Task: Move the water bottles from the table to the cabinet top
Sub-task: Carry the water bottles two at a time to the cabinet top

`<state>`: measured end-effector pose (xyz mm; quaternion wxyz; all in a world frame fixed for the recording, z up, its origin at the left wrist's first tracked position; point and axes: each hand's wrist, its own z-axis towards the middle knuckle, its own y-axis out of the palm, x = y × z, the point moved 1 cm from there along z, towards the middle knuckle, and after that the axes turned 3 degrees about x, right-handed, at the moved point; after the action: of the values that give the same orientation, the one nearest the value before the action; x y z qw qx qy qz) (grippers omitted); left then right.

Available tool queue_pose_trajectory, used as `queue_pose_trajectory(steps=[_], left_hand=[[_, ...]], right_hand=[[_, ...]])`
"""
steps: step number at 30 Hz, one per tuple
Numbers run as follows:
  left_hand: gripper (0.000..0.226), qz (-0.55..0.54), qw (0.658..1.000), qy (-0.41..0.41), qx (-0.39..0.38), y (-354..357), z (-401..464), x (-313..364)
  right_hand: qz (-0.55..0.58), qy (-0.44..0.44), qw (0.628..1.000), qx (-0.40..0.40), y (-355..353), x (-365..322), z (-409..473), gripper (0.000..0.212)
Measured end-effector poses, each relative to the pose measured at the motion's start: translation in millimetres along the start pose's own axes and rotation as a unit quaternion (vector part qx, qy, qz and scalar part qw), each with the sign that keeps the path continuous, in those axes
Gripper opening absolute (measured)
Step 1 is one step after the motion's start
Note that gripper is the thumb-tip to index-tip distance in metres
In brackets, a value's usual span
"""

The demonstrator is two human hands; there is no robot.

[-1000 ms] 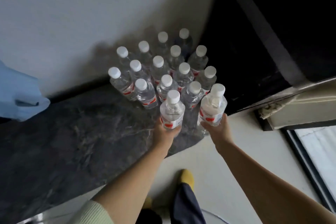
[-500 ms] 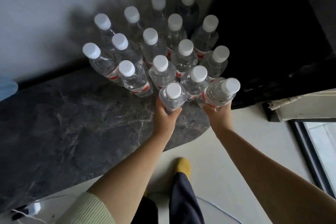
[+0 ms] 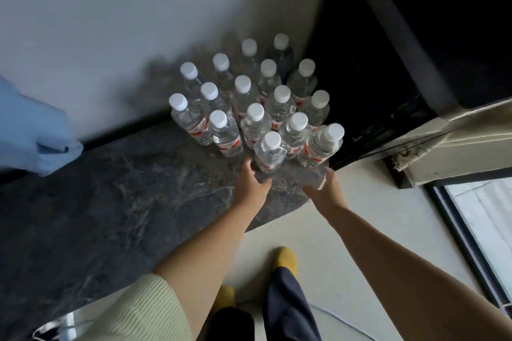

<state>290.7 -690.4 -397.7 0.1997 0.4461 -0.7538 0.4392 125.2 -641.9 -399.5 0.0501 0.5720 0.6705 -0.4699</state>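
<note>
Mid-frame on the cabinet top (image 3: 116, 202), our left hand (image 3: 253, 184) grips the front bottle (image 3: 270, 153); our right hand (image 3: 327, 191) hangs spread beside the right bottle (image 3: 320, 147).

Person in pale green knit and dark trousers
Ribbed sleeve (image 3: 144, 310) pushed above the left forearm; right arm bare; navy trousers (image 3: 288, 304); mustard-yellow socks (image 3: 285, 257).

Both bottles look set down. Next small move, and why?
Probably let go with the left hand and draw both hands back. Its fingers are curled at the base of the front bottle, which stands on the dark marble top. The right hand is open, off the tilted bottle.
</note>
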Motion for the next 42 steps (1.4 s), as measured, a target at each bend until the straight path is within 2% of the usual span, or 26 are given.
queue_pose_trajectory(steps=[4,6,8,12,17,26,30,39,42], left_hand=[[0.053,0.148,0.984,0.096,-0.016,-31.7,-27.7,9.5],[0.052,0.254,0.954,0.146,-0.055,-53.2,-41.2,17.8],[0.054,0.336,0.920,0.183,-0.085,-80.9,-61.2,28.4],[0.058,0.415,0.872,0.241,-0.096,-130.3,-110.5,38.0],[0.057,0.436,0.849,0.284,-0.086,-177.5,-156.5,39.9],[0.053,0.415,0.864,0.281,-0.048,-223.0,-210.6,41.2],[0.051,0.383,0.895,0.228,-0.009,-245.3,-231.9,27.5],[0.048,0.327,0.926,0.163,0.096,-243.7,-327.0,-26.2],[0.048,0.333,0.925,0.130,0.126,-251.7,-369.9,-59.0]], right_hand=[[-0.132,-0.057,0.990,-0.011,-10.2,-21.1,-38.7,0.061],[-0.244,-0.094,0.965,-0.012,-19.3,-35.1,-59.6,0.061],[-0.311,-0.130,0.942,0.002,-29.3,-52.2,-90.2,0.057],[-0.346,-0.130,0.929,0.011,-35.6,-79.4,-158.5,0.048],[-0.354,-0.160,0.921,0.019,-34.2,-103.2,-226.2,0.048],[-0.396,-0.169,0.902,0.017,-52.1,-121.4,-287.2,0.045],[-0.404,-0.212,0.890,0.009,-55.0,-128.5,-302.1,0.049],[-0.475,-0.356,0.804,-0.026,-43.7,-116.0,-348.2,0.045],[-0.504,-0.411,0.758,-0.054,-21.1,-113.0,-378.0,0.045]])
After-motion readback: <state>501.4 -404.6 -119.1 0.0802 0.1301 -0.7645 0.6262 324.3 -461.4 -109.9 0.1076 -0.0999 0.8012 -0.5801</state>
